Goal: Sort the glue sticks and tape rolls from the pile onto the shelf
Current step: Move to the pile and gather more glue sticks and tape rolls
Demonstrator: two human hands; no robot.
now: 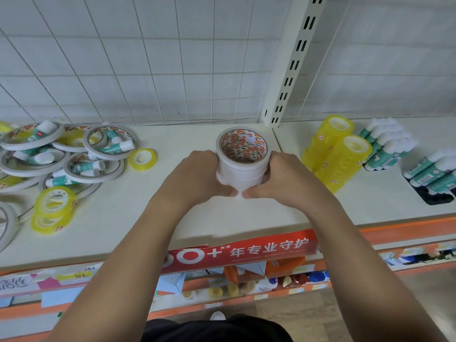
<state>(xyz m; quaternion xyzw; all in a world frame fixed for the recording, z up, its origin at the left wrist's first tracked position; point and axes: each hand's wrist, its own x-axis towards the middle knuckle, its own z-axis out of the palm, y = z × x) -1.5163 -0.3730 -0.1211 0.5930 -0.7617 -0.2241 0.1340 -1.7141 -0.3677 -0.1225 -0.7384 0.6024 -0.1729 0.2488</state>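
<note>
White wire grid (148, 58) backs a pale shelf (222, 218) with a red banner (246, 250) hanging along its front edge. At the left lies the pile (61, 154), a jumble of flat white rings, small tubes and yellow rolls. Mid-shelf, the left hand (197, 174) and right hand (286, 178) both curl round an upright stack of white tape rolls (243, 159), thumbs nearly meeting at its base. Right of the slotted post (293, 70) sit two yellow tape stacks (338, 154), then rows of glue sticks (387, 146) just beside them.
</note>
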